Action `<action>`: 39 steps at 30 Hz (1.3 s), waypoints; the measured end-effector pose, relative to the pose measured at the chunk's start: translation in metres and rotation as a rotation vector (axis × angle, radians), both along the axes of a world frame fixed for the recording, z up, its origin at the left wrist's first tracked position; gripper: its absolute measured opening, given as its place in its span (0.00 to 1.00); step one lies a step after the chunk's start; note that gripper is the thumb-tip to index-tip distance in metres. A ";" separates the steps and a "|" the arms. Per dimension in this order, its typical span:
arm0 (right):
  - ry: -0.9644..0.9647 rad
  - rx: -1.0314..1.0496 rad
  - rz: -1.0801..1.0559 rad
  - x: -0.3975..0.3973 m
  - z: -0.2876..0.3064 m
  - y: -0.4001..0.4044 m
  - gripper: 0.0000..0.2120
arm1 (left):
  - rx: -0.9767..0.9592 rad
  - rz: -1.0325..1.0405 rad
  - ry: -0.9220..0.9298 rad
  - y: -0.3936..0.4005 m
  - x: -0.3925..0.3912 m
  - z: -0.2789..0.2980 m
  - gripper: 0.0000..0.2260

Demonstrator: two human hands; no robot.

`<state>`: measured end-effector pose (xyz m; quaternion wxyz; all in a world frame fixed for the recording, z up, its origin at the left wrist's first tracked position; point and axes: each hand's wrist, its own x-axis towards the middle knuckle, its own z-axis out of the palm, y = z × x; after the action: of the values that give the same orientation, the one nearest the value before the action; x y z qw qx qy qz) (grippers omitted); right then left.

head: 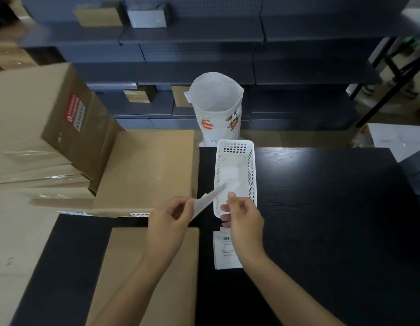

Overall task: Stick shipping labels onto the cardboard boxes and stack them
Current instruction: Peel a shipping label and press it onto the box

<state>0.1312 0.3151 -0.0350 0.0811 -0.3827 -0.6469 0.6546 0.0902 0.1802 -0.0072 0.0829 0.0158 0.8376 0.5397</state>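
My left hand (169, 222) pinches a white paper sheet (209, 200) that slants up and right toward the basket. My right hand (245, 220) is closed in a pinch at the basket's near end. A pale label sheet (234, 188) rises above its thumb and is hard to tell from the white basket behind it. A small pile of printed shipping labels (224, 251) lies on the black table (321, 220), partly under my right wrist. A flat closed cardboard box (133, 267) rests on the table under my left forearm.
A white perforated basket (250, 165) stands lengthwise on the table ahead of my hands. A large open cardboard box (147, 170) holding taped boxes (27, 118) sits to the left. An open white bag (216, 102) stands behind the table, with dark shelving (298, 67) beyond.
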 end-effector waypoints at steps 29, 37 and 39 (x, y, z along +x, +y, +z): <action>-0.195 -0.149 -0.090 0.061 -0.014 -0.228 0.08 | -0.167 -0.133 -0.227 -0.218 0.030 -0.057 0.10; -0.339 0.371 0.131 0.074 -0.063 -0.205 0.09 | -0.439 -0.164 -0.079 -0.217 0.033 -0.088 0.12; -0.399 0.539 0.210 0.074 -0.069 -0.201 0.09 | -0.510 -0.188 -0.043 -0.214 0.034 -0.092 0.12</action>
<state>0.2053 0.1144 -0.1038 -0.0165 -0.3992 -0.8354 0.3773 0.1245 -0.0334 -0.0996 0.1517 0.0606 0.9394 0.3015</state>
